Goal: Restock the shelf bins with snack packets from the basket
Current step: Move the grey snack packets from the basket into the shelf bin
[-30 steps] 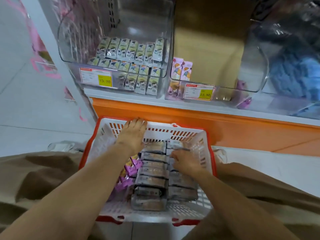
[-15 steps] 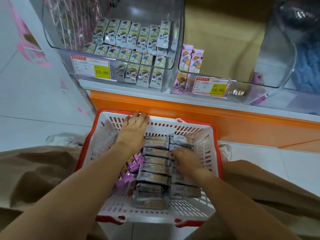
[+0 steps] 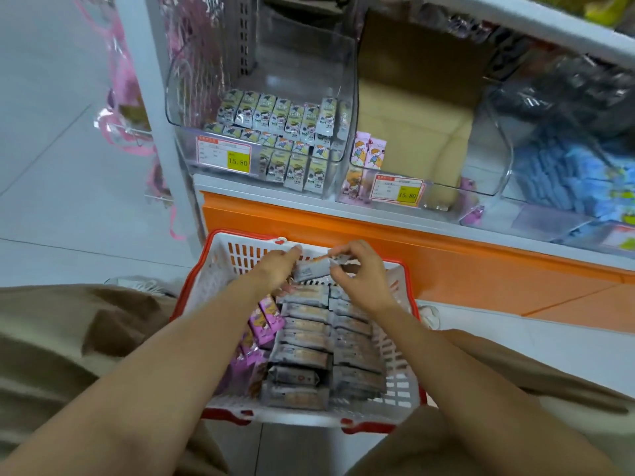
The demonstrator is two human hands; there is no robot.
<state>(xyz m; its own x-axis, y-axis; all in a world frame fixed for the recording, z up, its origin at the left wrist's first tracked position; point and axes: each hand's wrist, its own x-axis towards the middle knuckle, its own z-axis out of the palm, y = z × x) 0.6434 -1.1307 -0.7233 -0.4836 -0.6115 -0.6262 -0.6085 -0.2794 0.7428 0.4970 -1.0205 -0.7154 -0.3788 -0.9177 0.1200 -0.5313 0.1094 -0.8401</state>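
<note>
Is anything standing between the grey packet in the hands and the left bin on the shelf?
Only the clear front wall of the left bin; the grey packet, held above the basket, would need to pass over it.

Basket: moulded plastic, white lattice walls, red rim, semi-gloss.
Grey pkts in it: thin film wrap, foil-like sheen, crinkled at seams.
Raised pkt: same film, satin.
Purple pkts: glossy printed film.
Left bin & mid bin: clear rigid plastic, smooth, strong reflections.
Price label: paper/card, matt.
Backing behind mid bin: looks like cardboard, tan, matt.
Shelf base: orange panel, smooth, slight gloss.
Upright: white, smooth, prob. painted metal.
Floor: pale tile, smooth, low sheen.
Trousers: tan cloth, matt, creased.
</note>
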